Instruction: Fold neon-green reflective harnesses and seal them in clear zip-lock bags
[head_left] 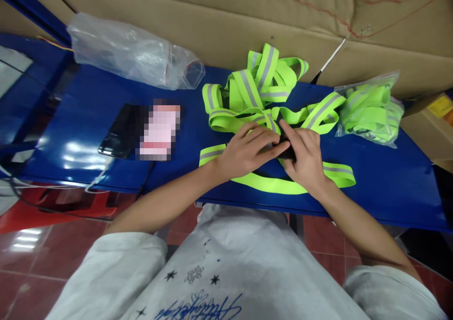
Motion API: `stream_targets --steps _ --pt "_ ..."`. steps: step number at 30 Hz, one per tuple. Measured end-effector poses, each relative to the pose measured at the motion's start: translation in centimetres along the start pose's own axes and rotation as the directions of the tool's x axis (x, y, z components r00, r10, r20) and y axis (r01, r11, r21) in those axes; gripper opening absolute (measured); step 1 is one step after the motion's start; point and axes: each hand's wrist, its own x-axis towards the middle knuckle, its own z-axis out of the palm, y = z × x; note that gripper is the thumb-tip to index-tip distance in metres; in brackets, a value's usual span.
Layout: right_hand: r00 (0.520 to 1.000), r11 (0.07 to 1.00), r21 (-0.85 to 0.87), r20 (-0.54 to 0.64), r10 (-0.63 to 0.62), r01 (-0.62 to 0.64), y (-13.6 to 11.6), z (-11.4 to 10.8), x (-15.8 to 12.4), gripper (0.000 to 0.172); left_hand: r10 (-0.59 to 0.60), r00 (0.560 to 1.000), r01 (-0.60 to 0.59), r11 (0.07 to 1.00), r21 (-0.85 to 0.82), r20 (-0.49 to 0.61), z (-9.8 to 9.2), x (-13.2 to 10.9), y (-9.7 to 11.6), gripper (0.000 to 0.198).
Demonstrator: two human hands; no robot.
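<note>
Neon yellow-green reflective straps with grey stripes (247,86) lie in a loose, looped heap in front of my hands. Another such strap (269,182) runs in a wide curve beneath my wrists. My right hand (307,157) is closed on a small black piece (287,153) at the strap, perhaps a buckle; its index finger points forward along it. My left hand (249,151) reaches in from the left, fingers bent together at the same black piece. Most of that piece is hidden by my fingers.
A clear bag of folded neon straps (371,110) sits to the right, near a cardboard box (424,133). On the left of the blue table (191,169) lie a black phone (118,131), a blurred-out screen (160,133) and a crumpled plastic bag (123,51). Cables (97,181) hang over the front edge.
</note>
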Motion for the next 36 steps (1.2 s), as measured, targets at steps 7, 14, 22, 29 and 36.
stream_targets --steps 7,14,22,29,36 --pt "0.998 0.993 0.114 0.042 0.037 -0.042 -0.6 -1.3 1.1 0.080 -0.045 0.998 0.047 0.998 0.034 -0.054 -0.4 0.5 -0.3 0.027" --pt "0.917 0.875 0.423 0.395 0.057 -0.237 2.5 -5.3 0.7 0.107 -0.112 0.961 0.097 0.993 -0.071 -0.254 -2.6 2.1 -0.7 0.021" --pt "0.797 0.052 0.796 0.600 0.070 -0.603 2.4 -4.5 0.0 0.076 -0.115 0.979 0.074 0.970 -0.231 -0.169 -3.7 2.4 0.4 0.023" --pt "0.786 0.066 0.787 0.602 0.141 -0.614 3.1 -4.6 0.0 0.058 -0.175 0.952 0.267 0.874 -0.406 0.250 -4.8 2.8 -1.4 0.105" --pt "0.825 0.057 0.829 0.543 0.155 -0.556 2.3 -5.2 -0.2 0.055 -0.145 0.926 0.280 0.883 -0.377 0.348 -4.3 1.6 -2.2 0.086"
